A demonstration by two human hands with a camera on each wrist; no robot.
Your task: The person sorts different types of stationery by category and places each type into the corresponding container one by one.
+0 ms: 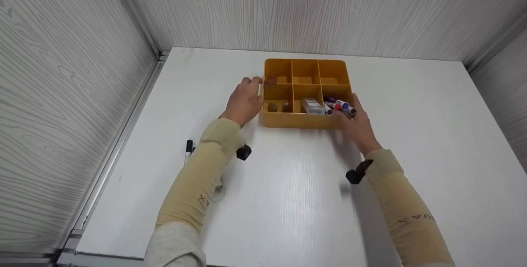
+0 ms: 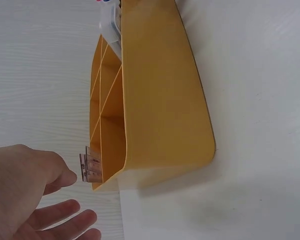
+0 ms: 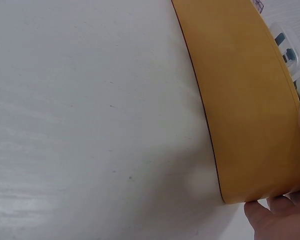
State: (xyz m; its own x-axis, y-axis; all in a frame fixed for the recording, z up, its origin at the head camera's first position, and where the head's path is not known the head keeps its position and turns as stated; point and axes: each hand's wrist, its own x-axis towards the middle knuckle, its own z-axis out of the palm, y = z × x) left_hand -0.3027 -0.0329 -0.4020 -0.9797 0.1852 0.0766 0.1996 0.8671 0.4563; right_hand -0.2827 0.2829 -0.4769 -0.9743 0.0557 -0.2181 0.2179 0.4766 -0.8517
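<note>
A yellow box with several compartments (image 1: 302,121) stands toward the back of the white table. My right hand (image 1: 357,125) grips its near right corner, the thumb by the rim and the fingers against the end wall. Beside the box's left wall is my left hand (image 1: 245,98), its fingers loosely bent and holding nothing. A clear pinkish plastic piece (image 2: 92,165) sticks up from a left compartment, close to the left thumb but apart from it. Several markers (image 1: 341,104) lean in the near right compartment. A clear plastic case (image 1: 313,107) sits in the near middle one.
A black-capped marker (image 1: 189,147) lies on the table (image 1: 284,201) to the left, partly behind the left sleeve. A clear round object (image 1: 221,190) also shows beside that sleeve, mostly hidden. Pale wood-grain walls (image 1: 247,11) bound the table at the back and sides.
</note>
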